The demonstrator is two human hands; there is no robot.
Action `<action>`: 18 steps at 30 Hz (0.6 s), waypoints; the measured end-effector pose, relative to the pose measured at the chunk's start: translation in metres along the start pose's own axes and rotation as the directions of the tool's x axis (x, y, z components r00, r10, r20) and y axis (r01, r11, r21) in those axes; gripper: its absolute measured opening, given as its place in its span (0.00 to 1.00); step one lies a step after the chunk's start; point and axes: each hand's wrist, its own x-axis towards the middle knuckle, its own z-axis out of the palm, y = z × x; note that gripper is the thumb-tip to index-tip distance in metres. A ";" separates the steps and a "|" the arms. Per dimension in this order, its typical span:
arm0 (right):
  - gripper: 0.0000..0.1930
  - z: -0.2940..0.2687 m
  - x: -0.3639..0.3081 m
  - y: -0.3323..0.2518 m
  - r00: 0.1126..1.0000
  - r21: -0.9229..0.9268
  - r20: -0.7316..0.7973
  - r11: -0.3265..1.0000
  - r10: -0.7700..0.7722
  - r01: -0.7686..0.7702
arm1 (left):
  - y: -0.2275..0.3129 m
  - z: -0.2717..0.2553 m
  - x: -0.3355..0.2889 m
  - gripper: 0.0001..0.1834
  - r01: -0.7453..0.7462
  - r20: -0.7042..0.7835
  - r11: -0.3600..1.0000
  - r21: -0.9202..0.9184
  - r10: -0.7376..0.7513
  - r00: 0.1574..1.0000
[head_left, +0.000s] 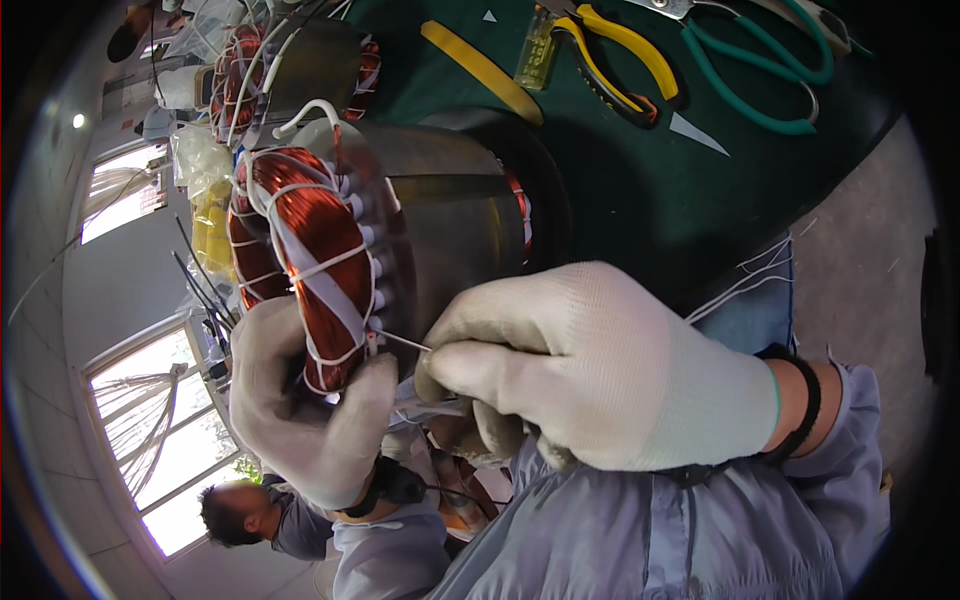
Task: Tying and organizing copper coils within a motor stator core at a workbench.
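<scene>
A motor stator (445, 225) lies on its side, its metal core toward the right and its copper winding (318, 240) toward the left. White cord binds the winding in loops, and white sleeves line the slots beside it. My gloved left hand (300, 410) curls round the lower end of the winding, some fingers hidden behind it. My gloved right hand (600, 370) is closed in a pinch, thumb against forefinger. From that pinch a thin, pale, taut strand (403, 342) runs to the winding's lower edge; whether it is cord or a needle I cannot make out.
On the green table mat (640, 190) lie yellow-handled pliers (625, 65), green-handled scissors (760, 60), a yellow strip (480, 72) and a small clear bottle (537, 50). Another wound stator (310, 70) stands beyond. A person (265, 520) is at lower left, near the windows.
</scene>
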 end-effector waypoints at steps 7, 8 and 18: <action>0.14 0.017 -0.002 0.022 0.966 0.553 0.110 0.794 0.232 -0.254 | -0.015 0.007 -0.003 0.24 -0.189 -0.030 0.980 0.066 0.192 0.981; 0.14 0.019 -0.002 0.022 0.967 0.605 0.115 0.756 0.229 -0.251 | -0.015 0.011 -0.003 0.23 -0.210 -0.092 0.974 0.081 0.217 0.972; 0.22 0.003 -0.014 -0.002 0.976 0.311 -0.166 0.947 0.142 -0.085 | -0.003 0.034 0.001 0.13 -0.118 -0.391 0.965 0.234 0.205 0.897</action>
